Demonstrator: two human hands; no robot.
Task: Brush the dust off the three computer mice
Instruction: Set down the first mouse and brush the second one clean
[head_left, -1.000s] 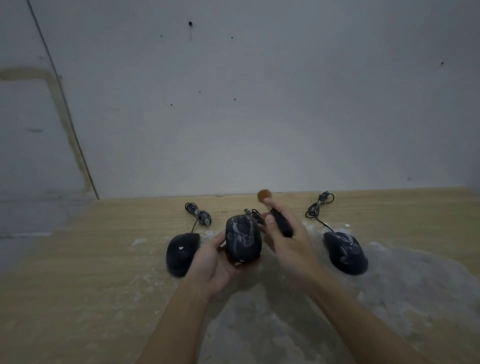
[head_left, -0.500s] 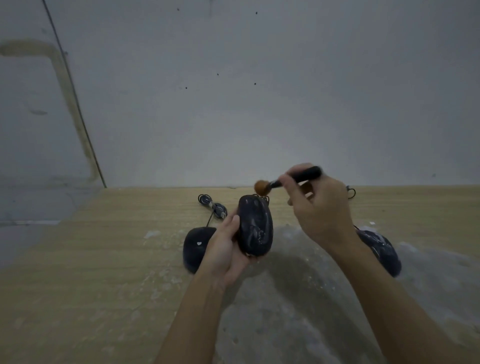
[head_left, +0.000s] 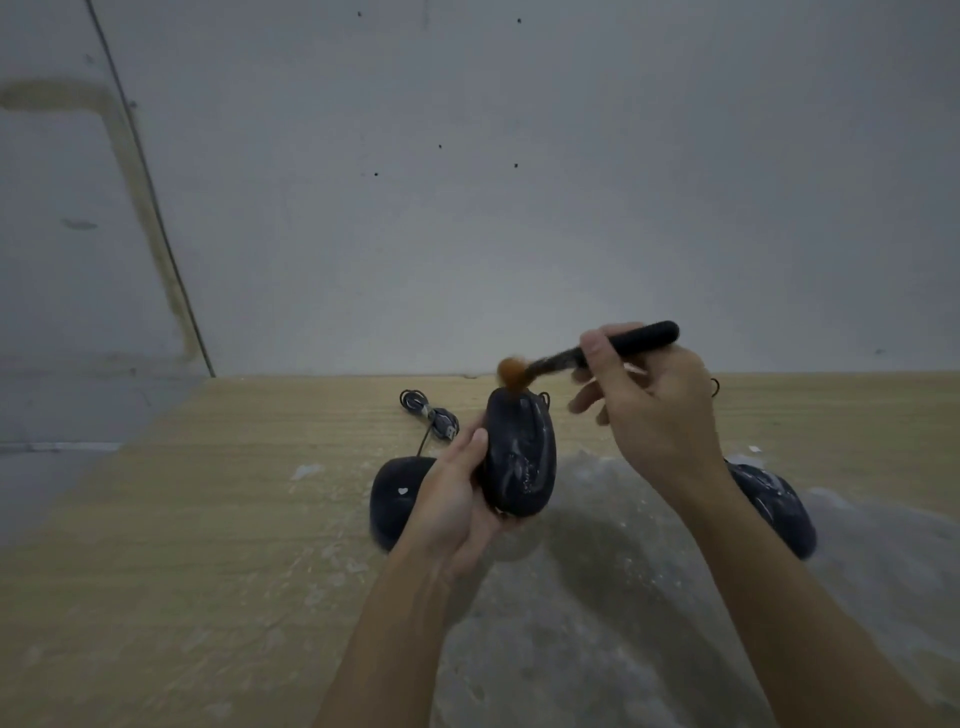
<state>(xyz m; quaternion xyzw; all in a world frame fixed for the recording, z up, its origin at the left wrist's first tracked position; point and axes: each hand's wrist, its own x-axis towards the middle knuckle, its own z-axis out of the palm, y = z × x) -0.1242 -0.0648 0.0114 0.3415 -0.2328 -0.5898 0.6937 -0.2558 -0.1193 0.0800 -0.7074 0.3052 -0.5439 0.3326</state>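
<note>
My left hand (head_left: 451, 506) grips the middle black mouse (head_left: 521, 457), lifted off the table and streaked with white dust. My right hand (head_left: 652, 410) holds a black-handled brush (head_left: 631, 344). Its brown bristles (head_left: 511, 371) touch the far end of that mouse. A second black mouse (head_left: 395, 499) lies on the table to the left, partly behind my left hand. The third dusty mouse (head_left: 774, 506) lies on the right, half hidden by my right forearm.
The wooden table (head_left: 182, 545) carries white dust patches, thickest across the front right. A coiled cable with a USB plug (head_left: 434, 413) lies behind the left mouse. A grey wall stands just past the table's back edge. The table's left edge drops off.
My left hand raised the middle mouse and tilted it more upright. My right hand turned the brush over, so the bristles now point left and touch the mouse's far end.
</note>
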